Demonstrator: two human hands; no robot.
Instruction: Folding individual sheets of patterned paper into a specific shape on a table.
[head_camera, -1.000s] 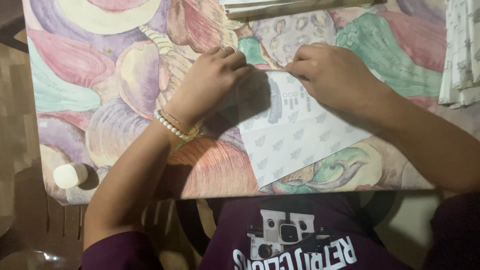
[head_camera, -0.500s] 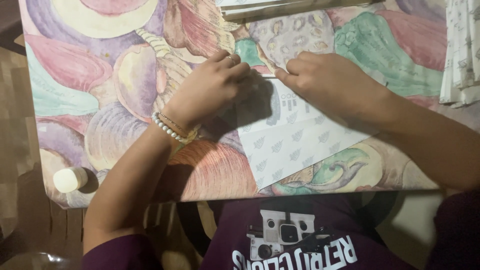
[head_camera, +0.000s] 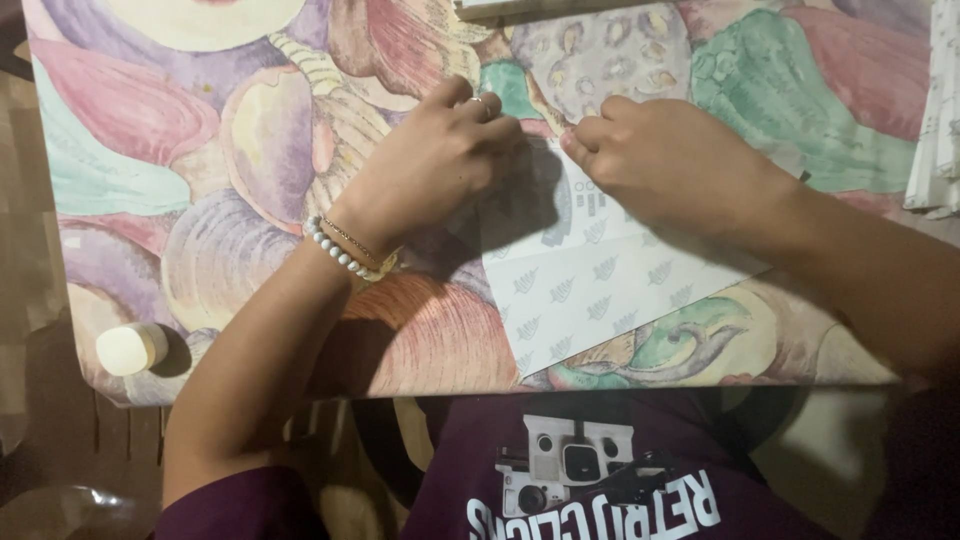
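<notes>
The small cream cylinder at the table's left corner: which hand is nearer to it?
Left. The left hand is above and right of the small cream cylinder; the right hand is farther right, on the patterned paper.

A table (head_camera: 180, 200) covered in a pastel cloth painted with large fruit shapes; dim, brownish floor (head_camera: 40, 440) at left, possibly tiled, under warm light.

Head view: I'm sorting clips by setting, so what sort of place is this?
Probably a home table used for paper craft. A tablecloth printed with big pastel fruits covers it, both hands press a patterned paper sheet, and a small cream cylinder, perhaps a glue stick, lies at the corner.
</notes>
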